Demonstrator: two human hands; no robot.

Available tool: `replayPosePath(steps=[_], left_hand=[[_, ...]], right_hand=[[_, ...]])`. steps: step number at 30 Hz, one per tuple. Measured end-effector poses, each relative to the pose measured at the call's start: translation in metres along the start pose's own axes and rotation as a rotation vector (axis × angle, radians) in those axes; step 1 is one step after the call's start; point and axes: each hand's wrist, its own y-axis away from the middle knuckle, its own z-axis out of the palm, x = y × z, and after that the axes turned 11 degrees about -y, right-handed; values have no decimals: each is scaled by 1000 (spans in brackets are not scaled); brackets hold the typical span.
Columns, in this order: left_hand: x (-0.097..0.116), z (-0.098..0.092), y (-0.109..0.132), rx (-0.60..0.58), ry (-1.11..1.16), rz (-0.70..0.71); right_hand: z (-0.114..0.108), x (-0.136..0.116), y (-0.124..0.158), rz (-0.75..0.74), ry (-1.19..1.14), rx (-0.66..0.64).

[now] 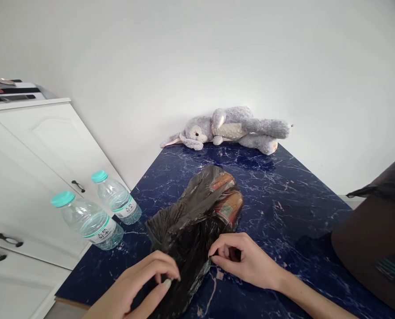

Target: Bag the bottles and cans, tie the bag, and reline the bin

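A crumpled black plastic bag (184,221) lies on the blue marble-patterned table, its loose end toward me. Through the thin film at its far right end, reddish-brown packaged items (227,201) show; their kind is unclear. My right hand (240,257) pinches the bag's right edge between thumb and forefinger. On the opposite side, my left hand (147,279) is curled with thumb and fingertips closed at the bag's near left part. Two clear water bottles with turquoise caps, a nearer bottle (101,228) and a farther bottle (126,206), stand left of the bag.
A grey plush rabbit (230,126) lies on its side at the table's far end against the white wall. To the right stands a dark bin (366,248) with a black liner (393,181). White cabinets (34,177) with dark handles are at the left, beyond the table edge.
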Motion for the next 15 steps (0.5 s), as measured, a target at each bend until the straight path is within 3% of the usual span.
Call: replayPosePath(steps=[6,15], left_hand=[[4,19,-31,3,-164,37],[-10,39,-35,96,-150,5]], right_hand=[[0,-3,0,15,-10,-21],[-1,-3,0,30,-39,-40]])
